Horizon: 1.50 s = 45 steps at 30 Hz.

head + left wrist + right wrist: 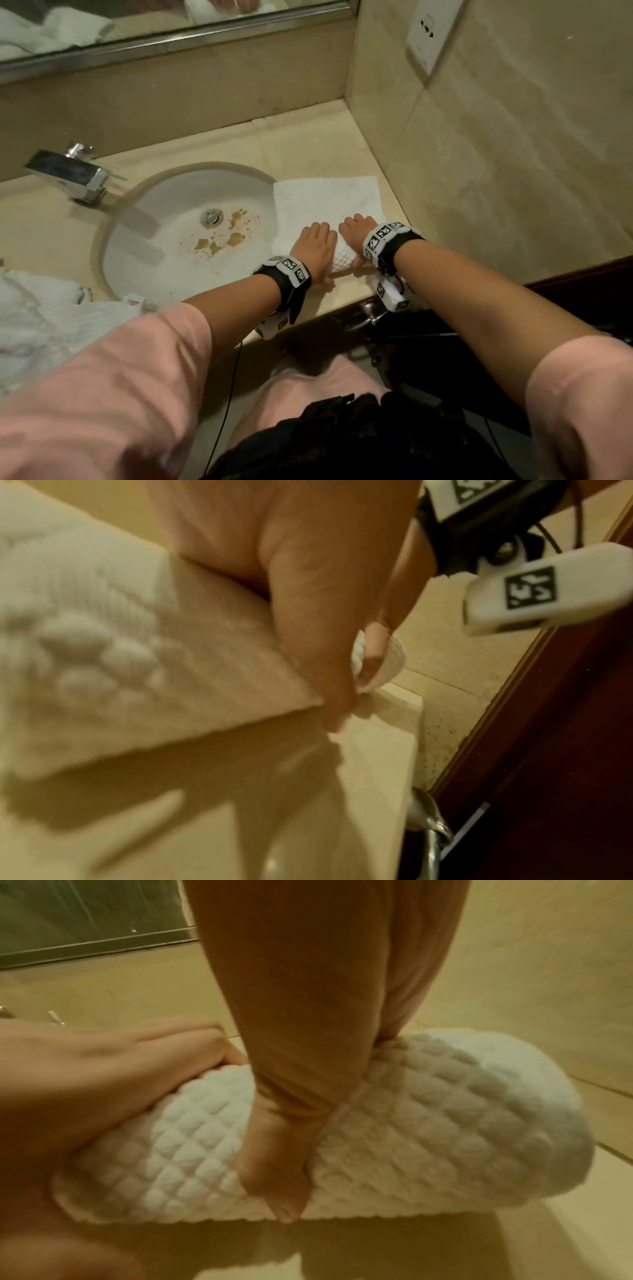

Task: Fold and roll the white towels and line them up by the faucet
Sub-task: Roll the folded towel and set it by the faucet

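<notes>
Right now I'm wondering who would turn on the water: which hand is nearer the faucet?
Left. The left hand rests on the towel roll beside the sink, on the side toward the faucet. The right hand holds the roll's far end, nearer the side wall.

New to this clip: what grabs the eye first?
Both hands, left hand and right hand, grip a half-rolled white waffle-textured towel on the beige stone counter, right of the basin. The white oval sink shows yellow-brown stains around its drain, with the square chrome faucet behind it at left. More crumpled white towels lie heaped at the near left.
</notes>
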{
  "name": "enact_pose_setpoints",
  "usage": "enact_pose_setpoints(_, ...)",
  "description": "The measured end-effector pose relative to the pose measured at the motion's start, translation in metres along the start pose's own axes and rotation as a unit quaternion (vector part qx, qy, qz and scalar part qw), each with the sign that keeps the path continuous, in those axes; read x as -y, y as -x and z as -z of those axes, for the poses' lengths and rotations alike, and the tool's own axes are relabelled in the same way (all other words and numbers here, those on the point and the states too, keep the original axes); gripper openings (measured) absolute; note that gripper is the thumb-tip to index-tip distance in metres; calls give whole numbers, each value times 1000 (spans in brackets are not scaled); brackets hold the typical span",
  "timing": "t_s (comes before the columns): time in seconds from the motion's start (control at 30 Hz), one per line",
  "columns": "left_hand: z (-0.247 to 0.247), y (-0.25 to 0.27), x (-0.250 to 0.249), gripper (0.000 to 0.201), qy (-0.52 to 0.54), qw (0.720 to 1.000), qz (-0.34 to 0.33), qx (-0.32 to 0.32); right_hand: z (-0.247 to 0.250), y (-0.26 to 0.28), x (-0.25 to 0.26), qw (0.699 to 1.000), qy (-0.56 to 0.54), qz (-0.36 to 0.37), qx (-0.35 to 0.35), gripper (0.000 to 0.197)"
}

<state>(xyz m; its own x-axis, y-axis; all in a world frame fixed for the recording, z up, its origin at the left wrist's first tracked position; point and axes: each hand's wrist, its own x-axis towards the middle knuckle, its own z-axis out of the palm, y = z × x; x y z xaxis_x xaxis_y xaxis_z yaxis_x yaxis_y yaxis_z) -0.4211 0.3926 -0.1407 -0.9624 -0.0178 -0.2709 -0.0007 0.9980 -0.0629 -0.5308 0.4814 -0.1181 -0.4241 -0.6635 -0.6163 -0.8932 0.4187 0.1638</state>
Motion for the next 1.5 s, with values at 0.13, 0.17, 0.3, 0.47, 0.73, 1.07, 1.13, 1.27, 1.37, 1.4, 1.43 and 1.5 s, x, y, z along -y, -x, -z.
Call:
enact_pose_setpoints(0.13, -2, -1, -5, 81, 24, 999, 41, 5, -2, -15, -8, 1000, -19, 12, 8, 82)
enact_pose_setpoints(0.17, -1, -3, -4, 78, 35, 998, 42, 10, -2, -14, -8, 1000, -19, 13, 6, 81)
enact_pose_setpoints(0.3, -1, -15, 8, 75, 78, 996, 23, 27, -7, -4, -3, 999, -11, 4, -43, 80)
enact_pose_setpoints(0.47, 3, -28, 25, 71, 120, 991, 10, 54, -30, 16, 12, 983, -61, -48, -164, 75)
enact_pose_setpoints(0.73, 7, -42, 41, 71, 173, 982, 1, 78, -51, 12, 23, 956, -80, -87, -269, 73)
enact_pose_setpoints(1.07, 8, -38, 38, 83, 200, 980, -2, 12, 1, -10, 9, 986, -106, -98, -77, 72)
enact_pose_setpoints(1.13, 8, -33, 34, 84, 150, 989, -6, -10, 10, -15, 5, 990, -101, -95, -38, 72)
enact_pose_setpoints(1.27, 5, -21, 12, 91, 70, 996, 59, -11, 25, -15, 0, 992, -96, -78, 15, 82)
enact_pose_setpoints(1.37, 7, -19, 1, 97, 77, 991, 112, 2, 35, -16, 1, 989, -114, -78, 60, 89)
enact_pose_setpoints(1.4, 7, -20, 0, 97, 81, 989, 120, 6, 37, -16, 2, 987, -111, -81, 82, 92)
enact_pose_setpoints(1.43, 8, -21, 0, 96, 84, 989, 124, 9, 36, -17, 2, 987, -113, -80, 84, 93)
enact_pose_setpoints(1.5, 8, -23, 3, 90, 85, 990, 116, 9, 36, -13, 1, 989, -120, -69, 59, 83)
